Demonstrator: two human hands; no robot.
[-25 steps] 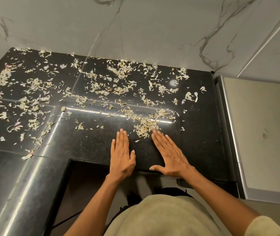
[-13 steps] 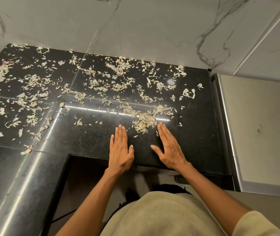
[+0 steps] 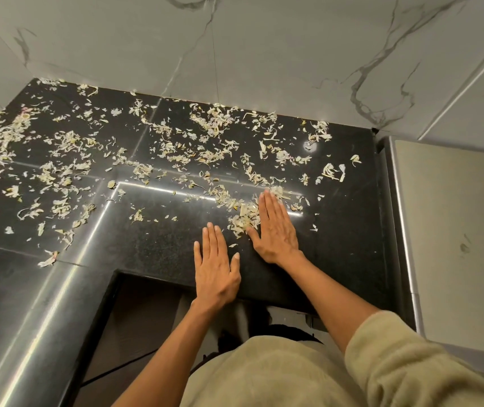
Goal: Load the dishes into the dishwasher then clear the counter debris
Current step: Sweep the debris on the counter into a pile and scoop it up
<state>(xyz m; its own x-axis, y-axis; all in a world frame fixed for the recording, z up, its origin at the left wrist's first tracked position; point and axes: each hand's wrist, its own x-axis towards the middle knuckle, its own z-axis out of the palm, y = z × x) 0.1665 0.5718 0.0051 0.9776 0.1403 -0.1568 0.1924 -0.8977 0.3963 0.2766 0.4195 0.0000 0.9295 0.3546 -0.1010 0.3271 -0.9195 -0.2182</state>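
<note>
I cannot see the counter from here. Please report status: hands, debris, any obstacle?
Left hand and right hand open, flat on black counter. Small debris pile at right hand's thumb side; scraps all over the counter. Nothing blocking.

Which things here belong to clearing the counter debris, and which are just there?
Part of the job:
right hand
left hand
pale debris
black counter

Just there:
marble wall
grey appliance top

A home kitchen: black granite counter (image 3: 152, 248), marble-look wall tiles (image 3: 264, 54), scattered vegetable peelings (image 3: 214, 124).
</note>
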